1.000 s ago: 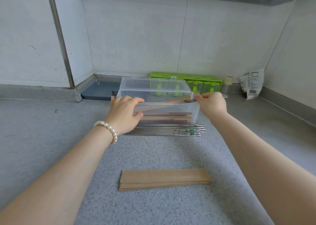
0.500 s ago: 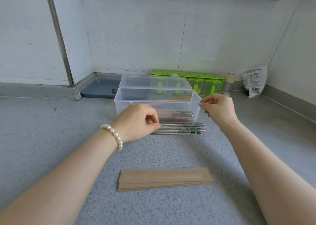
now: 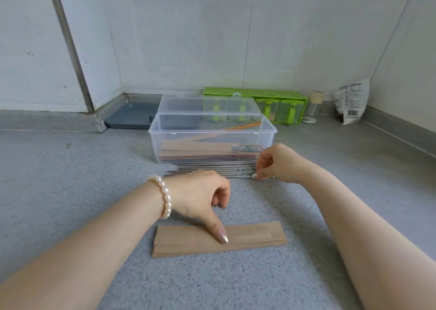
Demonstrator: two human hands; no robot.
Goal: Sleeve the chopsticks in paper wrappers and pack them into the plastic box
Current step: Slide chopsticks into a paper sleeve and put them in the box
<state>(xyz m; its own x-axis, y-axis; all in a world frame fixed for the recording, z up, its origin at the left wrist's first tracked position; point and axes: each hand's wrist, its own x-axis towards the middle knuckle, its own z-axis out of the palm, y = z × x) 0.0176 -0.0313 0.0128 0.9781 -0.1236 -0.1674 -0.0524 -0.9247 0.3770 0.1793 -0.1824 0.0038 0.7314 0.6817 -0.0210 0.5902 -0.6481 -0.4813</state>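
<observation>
Pinning the paper wrappers (image 3: 219,237) with your left grip (image 3: 203,195), thumb down, keeps the stack still. Your right grip (image 3: 274,163) pinches the chopsticks' (image 3: 212,169) near ends, ready to lift one pair.

Bare forearms, pearl bracelet (image 3: 163,197) on left wrist, glittery nail polish.

One clear plastic box (image 3: 212,142), one stack of paper wrappers (image 3: 219,237). Two hands: left hand (image 3: 200,195), right hand (image 3: 276,163). The metal chopsticks (image 3: 212,169) are too tightly packed to count.
</observation>
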